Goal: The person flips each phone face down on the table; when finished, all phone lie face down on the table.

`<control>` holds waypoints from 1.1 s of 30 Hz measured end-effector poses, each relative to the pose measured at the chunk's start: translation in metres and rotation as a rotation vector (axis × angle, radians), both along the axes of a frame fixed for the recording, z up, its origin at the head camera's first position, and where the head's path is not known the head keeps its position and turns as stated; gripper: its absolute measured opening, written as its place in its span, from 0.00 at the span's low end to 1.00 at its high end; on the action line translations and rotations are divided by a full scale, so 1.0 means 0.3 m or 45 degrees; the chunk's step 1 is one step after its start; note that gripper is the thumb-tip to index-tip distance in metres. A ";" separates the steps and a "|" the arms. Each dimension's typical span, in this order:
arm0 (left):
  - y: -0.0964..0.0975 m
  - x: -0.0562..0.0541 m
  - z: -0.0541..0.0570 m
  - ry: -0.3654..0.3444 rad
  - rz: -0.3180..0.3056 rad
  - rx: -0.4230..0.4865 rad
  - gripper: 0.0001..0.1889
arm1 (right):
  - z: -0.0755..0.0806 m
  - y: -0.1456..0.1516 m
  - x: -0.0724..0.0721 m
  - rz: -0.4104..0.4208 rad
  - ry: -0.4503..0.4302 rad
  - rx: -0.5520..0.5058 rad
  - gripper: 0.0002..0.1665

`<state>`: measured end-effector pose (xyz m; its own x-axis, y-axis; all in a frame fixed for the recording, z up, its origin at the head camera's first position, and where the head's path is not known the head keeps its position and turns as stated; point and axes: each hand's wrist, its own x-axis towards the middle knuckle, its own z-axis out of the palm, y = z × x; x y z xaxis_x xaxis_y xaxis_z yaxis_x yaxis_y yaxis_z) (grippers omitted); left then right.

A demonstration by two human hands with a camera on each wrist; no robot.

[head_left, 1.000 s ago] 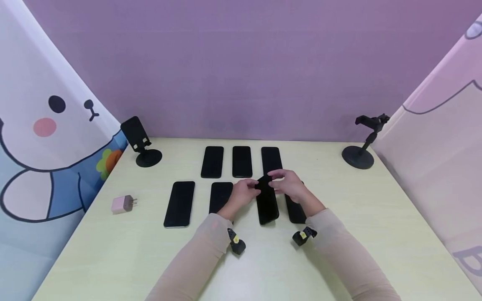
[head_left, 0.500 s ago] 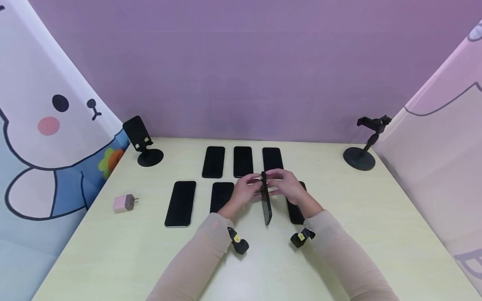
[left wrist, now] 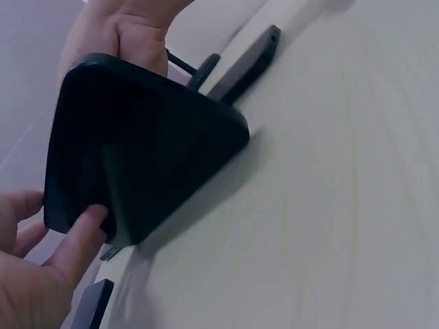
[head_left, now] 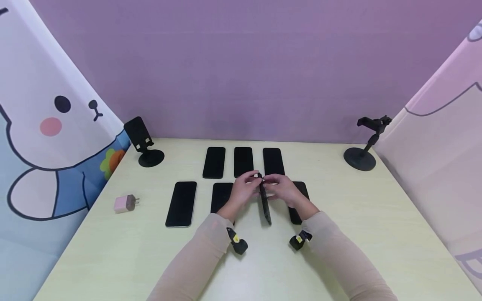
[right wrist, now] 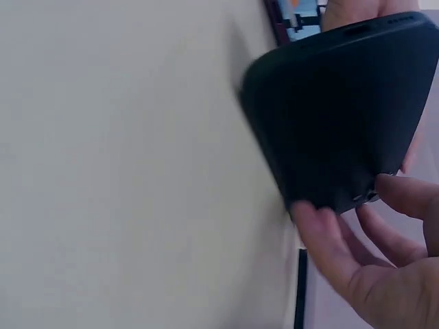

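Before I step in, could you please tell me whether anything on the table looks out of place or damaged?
Nothing looks spilled or damaged. The phone on edge is held by the left hand and right hand. Only the pink charger seems slightly stray: it lies unplugged, apart from the flat phones.

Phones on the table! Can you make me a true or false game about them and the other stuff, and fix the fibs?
1. The left hand and right hand both touch one rectangular black phone. True.
2. That phone lies flat, screen up. False: it is tipped up, and the head view shows mostly its thin edge.
3. Three flat black phones make the back row. True.
4. The boxy pink-and-grey charger lies at the right end. False: that charger lies on the left.
5. A round-based black stand stands at the back right. True.
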<state>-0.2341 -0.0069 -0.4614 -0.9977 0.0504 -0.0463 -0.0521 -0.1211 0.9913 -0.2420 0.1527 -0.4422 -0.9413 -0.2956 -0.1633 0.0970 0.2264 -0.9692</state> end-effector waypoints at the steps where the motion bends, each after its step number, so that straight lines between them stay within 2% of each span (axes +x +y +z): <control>1: -0.004 0.000 0.003 0.003 0.003 -0.037 0.21 | -0.005 0.001 0.000 0.003 -0.003 0.028 0.20; 5: -0.023 -0.005 0.015 0.047 -0.015 -0.216 0.19 | -0.017 0.002 -0.002 -0.010 -0.005 0.089 0.19; 9: -0.047 -0.015 0.026 0.102 -0.069 -0.377 0.19 | -0.026 0.001 -0.009 -0.023 -0.007 0.122 0.20; 16: -0.071 -0.018 0.039 0.130 -0.111 -0.642 0.20 | -0.029 -0.007 -0.007 -0.057 -0.012 0.195 0.22; 25: -0.066 -0.015 0.025 0.104 -0.081 -0.816 0.20 | -0.025 -0.010 -0.010 -0.078 0.015 0.318 0.23; 33: -0.066 -0.021 0.004 0.119 -0.101 -1.070 0.20 | -0.022 -0.021 -0.017 -0.067 0.091 0.522 0.21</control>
